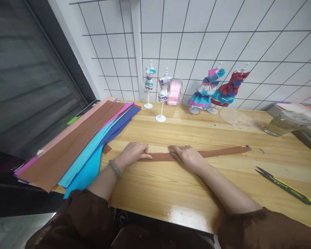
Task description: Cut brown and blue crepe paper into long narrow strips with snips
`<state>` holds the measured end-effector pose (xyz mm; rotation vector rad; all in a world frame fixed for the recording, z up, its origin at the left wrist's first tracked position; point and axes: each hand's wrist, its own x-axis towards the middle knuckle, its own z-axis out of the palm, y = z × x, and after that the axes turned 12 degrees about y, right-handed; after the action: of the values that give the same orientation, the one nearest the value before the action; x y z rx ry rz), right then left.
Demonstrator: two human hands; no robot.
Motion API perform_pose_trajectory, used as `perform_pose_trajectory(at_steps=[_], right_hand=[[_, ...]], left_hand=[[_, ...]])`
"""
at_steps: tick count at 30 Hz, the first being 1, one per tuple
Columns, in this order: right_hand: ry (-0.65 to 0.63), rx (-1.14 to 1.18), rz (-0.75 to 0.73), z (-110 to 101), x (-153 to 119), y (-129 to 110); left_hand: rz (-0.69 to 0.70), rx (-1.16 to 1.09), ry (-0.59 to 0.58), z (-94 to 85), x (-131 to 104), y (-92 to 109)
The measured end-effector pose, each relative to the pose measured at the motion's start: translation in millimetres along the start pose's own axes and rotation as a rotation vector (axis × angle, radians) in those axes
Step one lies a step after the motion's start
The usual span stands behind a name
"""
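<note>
A long, narrow strip of brown crepe paper (pixel 223 151) lies across the wooden table in front of me and looks folded along its length. Its left end is in my left hand (pixel 131 154), whose fingers are curled with the thumb lying along the paper. My right hand (pixel 188 157) rests on the middle of the strip, fingers stretched to the left and pressing it down. Beyond that hand, the strip runs on to the right and ends near a few tiny paper scraps. My right palm hides part of the paper.
Coloured crepe paper sheets (pixel 75 145) are stacked at the left. Small dress forms (pixel 160 93) and two dressed ones (pixel 204 90) stand along the tiled wall. Thread snips (pixel 285 186) lie at the right, below a lidded plastic cup (pixel 282 124) and a clear disc (pixel 235 118).
</note>
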<state>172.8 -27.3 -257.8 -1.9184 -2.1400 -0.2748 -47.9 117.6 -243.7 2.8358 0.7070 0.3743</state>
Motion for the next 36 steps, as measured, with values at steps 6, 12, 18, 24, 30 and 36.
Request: perform_pose_trajectory(at_steps=[6, 12, 18, 24, 30, 36], right_hand=[[0.169, -0.044, -0.116, -8, -3, -5], [0.141, 0.176, -0.318, 0, -22, -46], [0.078, 0.2, -0.149, 2, -41, -45], [0.084, 0.128, -0.039, 0, -57, -34], [0.108, 0.113, -0.046, 1, -58, -36], [0.137, 0.1, -0.098, 3, -59, -34]], left_hand=[[0.015, 0.15, 0.007, 2.5, 0, 4], [0.018, 0.189, 0.032, 3.9, -5, 7], [0.01, 0.201, 0.04, 3.3, -7, 7], [-0.025, 0.237, 0.063, 3.5, -14, 2], [0.202, 0.259, 0.273, 2.4, -24, 33], [0.303, 0.084, 0.164, 31.7, -29, 86]])
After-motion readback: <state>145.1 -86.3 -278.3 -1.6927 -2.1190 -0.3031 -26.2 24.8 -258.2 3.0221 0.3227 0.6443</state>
